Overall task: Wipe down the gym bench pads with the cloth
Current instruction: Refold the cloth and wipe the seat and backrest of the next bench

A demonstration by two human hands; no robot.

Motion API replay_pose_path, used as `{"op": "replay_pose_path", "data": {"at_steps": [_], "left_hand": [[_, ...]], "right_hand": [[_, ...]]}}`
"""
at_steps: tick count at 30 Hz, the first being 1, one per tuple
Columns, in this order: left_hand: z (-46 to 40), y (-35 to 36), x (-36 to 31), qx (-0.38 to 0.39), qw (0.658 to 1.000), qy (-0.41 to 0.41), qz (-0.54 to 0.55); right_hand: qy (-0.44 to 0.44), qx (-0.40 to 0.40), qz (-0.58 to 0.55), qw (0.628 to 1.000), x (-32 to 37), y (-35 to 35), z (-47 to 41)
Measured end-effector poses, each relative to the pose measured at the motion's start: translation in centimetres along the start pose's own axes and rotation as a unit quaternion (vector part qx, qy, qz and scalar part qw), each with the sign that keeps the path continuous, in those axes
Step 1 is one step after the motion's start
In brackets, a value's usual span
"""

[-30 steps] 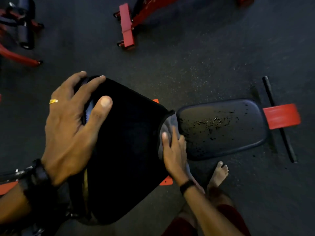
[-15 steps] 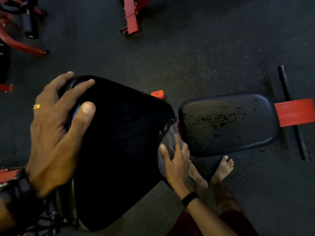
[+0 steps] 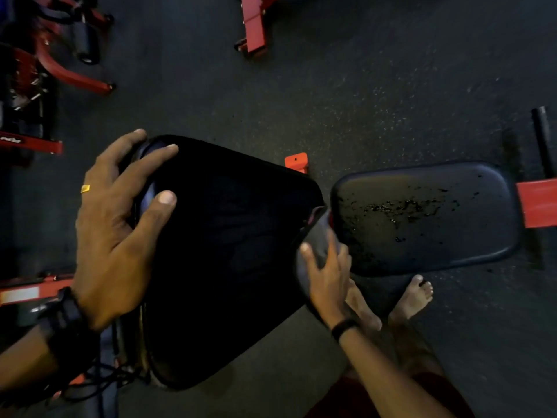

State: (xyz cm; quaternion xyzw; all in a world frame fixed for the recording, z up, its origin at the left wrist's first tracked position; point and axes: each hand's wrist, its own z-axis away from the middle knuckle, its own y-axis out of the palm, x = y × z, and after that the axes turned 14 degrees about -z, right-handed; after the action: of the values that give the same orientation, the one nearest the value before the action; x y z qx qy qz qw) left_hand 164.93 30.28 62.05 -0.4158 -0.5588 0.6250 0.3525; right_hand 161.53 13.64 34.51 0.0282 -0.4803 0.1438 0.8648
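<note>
Seen from above in dim light, a gym floor of dark speckled rubber fills the frame. At the far left stand parts of red exercise machines with black padded rollers. The person's left hand, with a gold ring on one finger and a black watch at the wrist, grasps the upper end of the bench's raised back pad: the fingers curl over its top edge and the thumb presses flat on its face. The back pad is wide, black and tilted up toward the camera. Above it, farther off, a red frame foot of another machine rests on the floor, and a small red bracket shows just behind the back pad's lower corner. At that lower corner the right hand, wearing a thin black band at the wrist, presses a grey cloth with nearly straight fingers against the pad's near edge, in the gap beside the seat pad. The seat pad lies flat and carries scattered dark specks across its middle. Two bare feet stand on the floor just below it. A red frame bar and a black crossbar extend past the seat pad at the far right
</note>
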Motion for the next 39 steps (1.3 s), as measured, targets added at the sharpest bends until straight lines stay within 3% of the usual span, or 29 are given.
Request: {"op": "replay_pose_path", "data": {"at_steps": [2,4,8,11,13,16,18,19,22,25,27,29,31,32,34,36,39], "left_hand": [[-0.1,0.0,-0.2,-0.003,1.000,-0.001,-0.004],[-0.1,0.0,-0.3,-0.001,1.000,-0.003,-0.008],[0.1,0.0,-0.5,-0.001,1.000,-0.011,-0.018],[0.1,0.0,-0.6,0.005,0.999,-0.012,-0.036],[0.2,-0.1,-0.8,0.004,0.999,-0.019,-0.043],[0.1,-0.1,-1.0,0.002,0.999,-0.018,-0.048],[0.1,-0.2,-1.0,0.001,0.999,-0.022,-0.047],[0.1,-0.2,-1.0,0.000,0.999,-0.023,-0.046],[0.2,-0.3,-1.0,-0.002,0.999,-0.022,-0.043],[0.3,-0.3,-0.9,0.003,0.999,-0.026,-0.045],[0.4,-0.4,-0.9,0.000,0.999,-0.024,-0.049],[0.2,-0.3,-0.9,-0.001,0.999,-0.024,-0.049],[0.1,-0.3,-0.9,-0.002,0.999,-0.025,-0.044],[-0.1,-0.4,-0.8,-0.004,0.999,-0.026,-0.043],[0.1,-0.3,-0.8,-0.001,0.999,-0.024,-0.044],[0.2,-0.2,-0.8,-0.001,0.999,-0.018,-0.040],[0.1,-0.2,-0.8,0.001,0.999,-0.019,-0.046]], "right_hand": [[0.145,-0.036,0.010,0.989,-0.4,0.8,-5.7],[0.186,-0.048,-0.009,0.981,1.8,2.3,-10.6],[-0.047,-0.033,-0.031,0.998,7.5,3.7,-7.2],[-0.157,-0.004,-0.056,0.986,4.8,1.5,0.8],[-0.118,0.001,-0.032,0.992,1.6,0.4,1.5],[0.097,-0.061,-0.007,0.993,1.0,1.4,-5.8],[0.156,-0.060,-0.021,0.986,3.4,2.8,-10.2],[0.126,-0.052,-0.022,0.990,5.2,3.4,-11.0],[-0.075,-0.041,-0.032,0.996,9.6,3.8,-6.7],[-0.191,-0.004,-0.056,0.980,7.1,1.8,2.1],[-0.155,0.006,-0.027,0.988,3.0,0.4,3.9],[-0.021,-0.040,-0.006,0.999,0.6,0.6,-0.1],[0.136,-0.078,0.003,0.988,1.4,1.7,-5.7],[0.155,-0.070,0.001,0.985,2.9,2.5,-8.0],[0.081,-0.062,0.001,0.995,6.2,3.5,-9.0],[-0.071,-0.060,-0.019,0.995,8.0,3.1,-5.3],[-0.174,-0.011,-0.039,0.984,4.6,1.1,3.3]]}}
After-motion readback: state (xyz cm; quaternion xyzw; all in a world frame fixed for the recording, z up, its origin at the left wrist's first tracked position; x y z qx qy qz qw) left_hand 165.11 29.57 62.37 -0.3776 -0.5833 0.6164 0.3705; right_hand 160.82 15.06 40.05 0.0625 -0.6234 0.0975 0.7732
